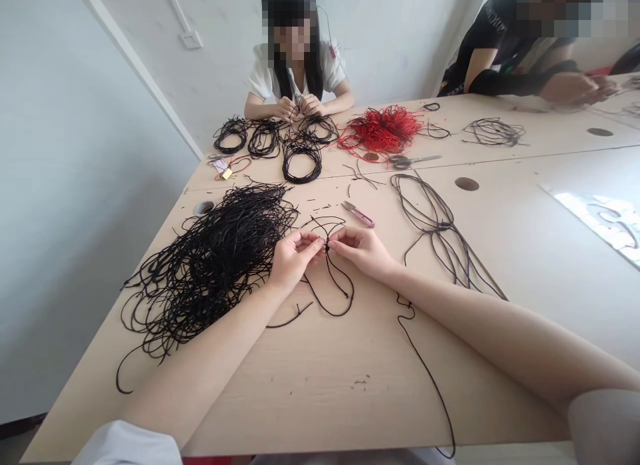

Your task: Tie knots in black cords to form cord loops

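Near the middle of the table, my left hand and my right hand meet at a knotted part of a thin black cord. Both hands are closed, thumb against fingers, pinching the cord from either side. Its loop hangs toward me on the wood, and loose ends curve away beyond my fingertips. Just past my right hand lies a pair of thread snips with a pinkish handle. Left of my left hand spreads a large tangled pile of black cords.
A bundle of dark cords lies to the right, with large scissors behind it. Farther back are coiled black cords and a red cord heap. Two people sit across the table. Its top has round holes.
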`<control>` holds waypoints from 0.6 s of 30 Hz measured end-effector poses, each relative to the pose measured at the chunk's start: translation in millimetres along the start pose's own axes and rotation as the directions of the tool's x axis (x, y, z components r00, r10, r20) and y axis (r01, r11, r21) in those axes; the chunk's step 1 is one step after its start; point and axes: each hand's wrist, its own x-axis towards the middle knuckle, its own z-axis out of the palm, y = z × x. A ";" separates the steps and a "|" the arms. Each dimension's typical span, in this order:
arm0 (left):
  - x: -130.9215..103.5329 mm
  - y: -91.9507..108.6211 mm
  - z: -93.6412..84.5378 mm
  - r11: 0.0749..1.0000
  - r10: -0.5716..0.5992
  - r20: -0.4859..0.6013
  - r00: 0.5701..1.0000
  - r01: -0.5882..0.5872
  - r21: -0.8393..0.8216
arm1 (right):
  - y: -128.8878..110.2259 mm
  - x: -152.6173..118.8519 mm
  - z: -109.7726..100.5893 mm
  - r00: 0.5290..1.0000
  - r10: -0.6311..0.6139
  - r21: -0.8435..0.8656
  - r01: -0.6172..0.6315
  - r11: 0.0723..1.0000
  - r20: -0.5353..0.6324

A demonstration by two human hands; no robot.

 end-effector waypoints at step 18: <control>0.0 -0.6 -0.3 0.999 -0.040 0.036 0.999 0.039 0.030 | 1.0 -0.2 0.3 0.998 -0.019 0.003 0.019 1.000 -0.066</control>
